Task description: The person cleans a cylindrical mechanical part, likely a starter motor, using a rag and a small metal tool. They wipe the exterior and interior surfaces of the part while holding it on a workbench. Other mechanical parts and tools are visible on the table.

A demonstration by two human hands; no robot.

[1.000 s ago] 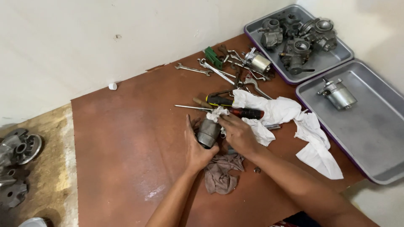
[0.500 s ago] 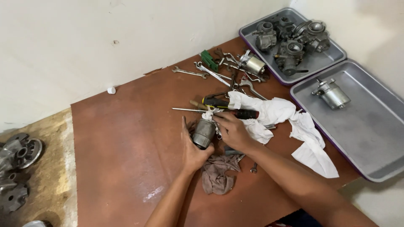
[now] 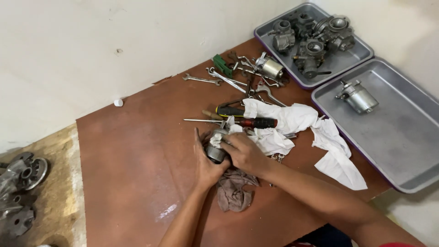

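My left hand (image 3: 205, 164) cups a grey metal cylinder (image 3: 215, 150), a small motor-like part, from the left and below. My right hand (image 3: 244, 153) lies over its right side and presses a bit of white cloth (image 3: 228, 128) against it. Both hands hover just above a brown board (image 3: 137, 155). Under them lies a crumpled brownish rag (image 3: 233, 190). A larger white rag (image 3: 302, 126) spreads to the right of my hands, partly over screwdrivers (image 3: 249, 121) with black, yellow and red handles.
Wrenches and small tools (image 3: 238, 77) lie at the board's far side near the wall. A grey tray (image 3: 340, 59) holds several carburettors; a second tray (image 3: 402, 137) holds one cylindrical motor (image 3: 359, 97). Metal engine parts (image 3: 20, 183) sit on the floor at left.
My right hand has slid from the cylinder's top end down over its side with the white cloth. The left hand keeps its grip. The camera view has drifted slightly.
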